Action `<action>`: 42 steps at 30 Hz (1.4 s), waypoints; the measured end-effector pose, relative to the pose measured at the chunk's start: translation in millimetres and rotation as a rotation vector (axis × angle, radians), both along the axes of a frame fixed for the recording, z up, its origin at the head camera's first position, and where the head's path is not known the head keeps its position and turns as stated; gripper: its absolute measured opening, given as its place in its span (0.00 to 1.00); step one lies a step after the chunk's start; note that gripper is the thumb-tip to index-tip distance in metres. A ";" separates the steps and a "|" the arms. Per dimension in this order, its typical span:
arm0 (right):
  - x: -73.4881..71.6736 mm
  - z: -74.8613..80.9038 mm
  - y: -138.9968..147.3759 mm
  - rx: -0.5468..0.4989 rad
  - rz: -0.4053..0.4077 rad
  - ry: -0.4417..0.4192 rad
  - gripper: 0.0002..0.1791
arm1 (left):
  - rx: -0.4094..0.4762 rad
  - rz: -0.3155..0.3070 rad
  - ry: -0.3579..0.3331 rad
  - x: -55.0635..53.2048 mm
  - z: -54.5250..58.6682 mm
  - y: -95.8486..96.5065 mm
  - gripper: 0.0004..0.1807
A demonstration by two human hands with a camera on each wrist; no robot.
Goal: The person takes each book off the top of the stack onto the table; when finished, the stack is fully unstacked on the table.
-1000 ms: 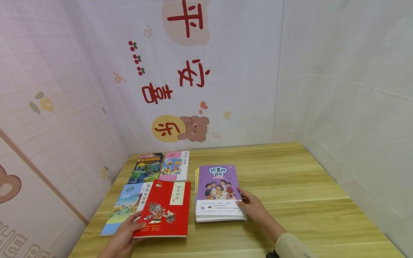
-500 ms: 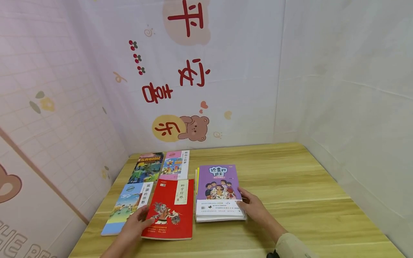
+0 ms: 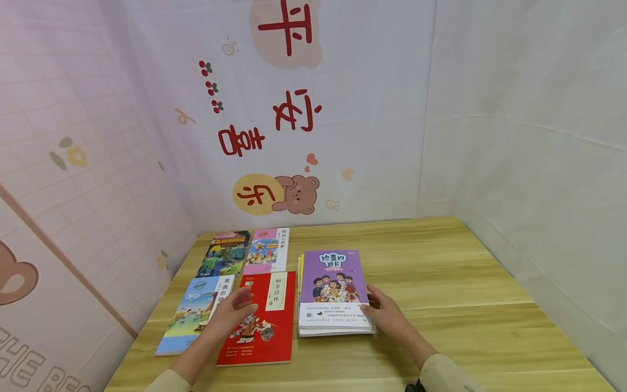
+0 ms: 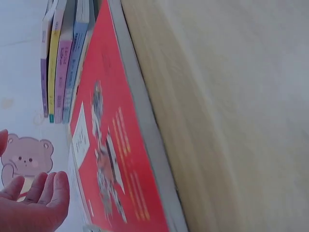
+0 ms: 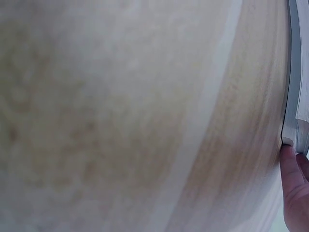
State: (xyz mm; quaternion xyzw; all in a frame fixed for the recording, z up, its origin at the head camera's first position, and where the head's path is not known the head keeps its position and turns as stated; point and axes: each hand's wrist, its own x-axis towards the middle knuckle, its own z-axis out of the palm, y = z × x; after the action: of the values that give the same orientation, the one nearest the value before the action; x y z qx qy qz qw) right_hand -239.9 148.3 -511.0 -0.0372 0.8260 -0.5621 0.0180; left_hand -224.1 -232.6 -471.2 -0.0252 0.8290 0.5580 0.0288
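Left hand (image 3: pixel 232 314) over red book (image 3: pixel 266 322), thumb and fingers apart; right hand (image 3: pixel 389 317) touches stack (image 3: pixel 335 293) at side, I can't tell if clamped.

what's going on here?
Someone's working at a table. Left hand hovers above a red book, holding nothing; right hand touches the right edge of a stack topped by a purple book. The red book, a blue book, a pink book and a dark green book lie in two rows left of the stack.

back wall (image 3: pixel 382 136): white, red characters (image 3: pixel 290 112), bear print (image 3: pixel 296 195) | left wall (image 3: pixel 73 207): faintly gridded | right wall (image 3: pixel 539 109): white | table (image 3: pixel 441 272): wood-grain
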 end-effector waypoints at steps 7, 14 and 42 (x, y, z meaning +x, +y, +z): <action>-0.6 0.6 1.0 0.007 0.003 -0.039 0.32 | 0.096 -0.041 -0.038 -12.2 -3.7 25.4 0.34; 1.0 2.4 1.0 0.004 0.002 -0.047 0.31 | 0.070 -0.094 -0.063 -21.2 -5.0 52.2 0.37; 2.5 -2.7 0.9 -0.020 -0.026 -0.041 0.32 | 0.008 -0.214 -0.142 -28.6 -27.1 82.9 0.43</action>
State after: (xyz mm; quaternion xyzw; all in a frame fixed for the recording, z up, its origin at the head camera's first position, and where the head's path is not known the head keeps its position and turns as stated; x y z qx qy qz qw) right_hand -237.3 149.1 -513.8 -0.0154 0.8201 -0.5713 0.0272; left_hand -252.7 -149.7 -498.3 0.0239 0.8204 0.5520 0.1471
